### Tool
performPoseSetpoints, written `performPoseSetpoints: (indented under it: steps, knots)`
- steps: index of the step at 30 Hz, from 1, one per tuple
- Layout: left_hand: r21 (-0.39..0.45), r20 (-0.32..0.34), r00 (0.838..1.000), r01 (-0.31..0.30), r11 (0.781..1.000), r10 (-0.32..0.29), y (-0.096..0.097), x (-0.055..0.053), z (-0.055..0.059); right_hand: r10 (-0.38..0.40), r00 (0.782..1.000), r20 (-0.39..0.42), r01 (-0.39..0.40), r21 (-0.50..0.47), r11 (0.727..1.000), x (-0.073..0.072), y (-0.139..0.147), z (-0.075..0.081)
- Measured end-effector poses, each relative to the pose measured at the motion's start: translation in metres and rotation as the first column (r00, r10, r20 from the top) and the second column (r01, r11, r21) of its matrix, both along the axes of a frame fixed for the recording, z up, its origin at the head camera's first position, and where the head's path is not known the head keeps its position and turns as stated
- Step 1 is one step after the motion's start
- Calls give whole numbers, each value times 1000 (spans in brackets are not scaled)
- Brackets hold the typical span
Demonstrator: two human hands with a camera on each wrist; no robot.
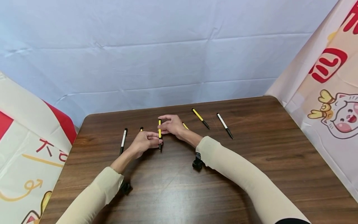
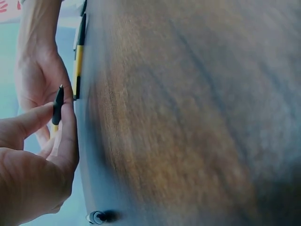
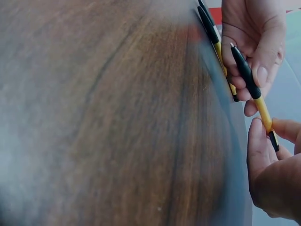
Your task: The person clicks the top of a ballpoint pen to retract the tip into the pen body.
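Both hands hold one yellow pen (image 1: pixel 160 127) with a black grip section, raised above the table and in front of me. My left hand (image 1: pixel 143 143) pinches its black tip end between thumb and fingers. At the pen's other end, my right hand (image 1: pixel 172 125) pinches the yellow barrel near the black push button. The right wrist view shows the pen (image 3: pixel 263 111) slanting between both hands, its metal point bare. Beside the left hand, a second yellow pen (image 1: pixel 141 128) is mostly hidden. Part of another yellow pen (image 1: pixel 185 125) shows behind the right wrist.
A white pen (image 1: pixel 123 140) lies left of the left hand on the brown wooden table (image 1: pixel 173 186). To the right lie a yellow pen (image 1: pixel 198 115) and a white pen (image 1: pixel 223 123). A pale cloth (image 1: pixel 167 62) hangs behind the table; printed cloths flank it.
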State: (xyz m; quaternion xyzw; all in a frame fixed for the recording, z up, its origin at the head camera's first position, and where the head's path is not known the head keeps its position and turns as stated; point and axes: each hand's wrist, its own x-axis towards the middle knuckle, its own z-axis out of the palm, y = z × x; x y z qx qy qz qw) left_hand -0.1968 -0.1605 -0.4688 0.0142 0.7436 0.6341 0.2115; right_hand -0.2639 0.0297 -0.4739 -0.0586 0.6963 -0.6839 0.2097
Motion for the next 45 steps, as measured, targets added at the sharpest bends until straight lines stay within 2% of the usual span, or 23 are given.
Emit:
performPoseSetpoints:
  steps: [4, 13, 22, 30, 39, 45]
  knots:
    - [-4, 1, 1000, 3, 1000, -3, -2, 0, 0, 16, 1000, -4, -16, -2, 1000, 2, 0, 0]
    - [4, 21, 1000, -10, 1000, 10, -2, 1, 2, -4, 1000, 25, 5, -36, 999, 4, -2, 0]
    - [10, 34, 999, -18, 1000, 17, 0, 4, 4, 2, 1000, 12, -1, -15, 1000, 5, -4, 3]
    - [18, 37, 999, -26, 1000, 25, -2, 4, 1, 9, 1000, 21, -9, -12, 1000, 6, -7, 3]
    - [-14, 49, 998, -32, 999, 32, -6, 3, -1, -7, 999, 54, 9, -54, 998, 7, -10, -2]
    - [-33, 38, 999, -11, 999, 13, -11, 3, -1, -26, 998, 63, 29, -43, 999, 8, -12, -5]
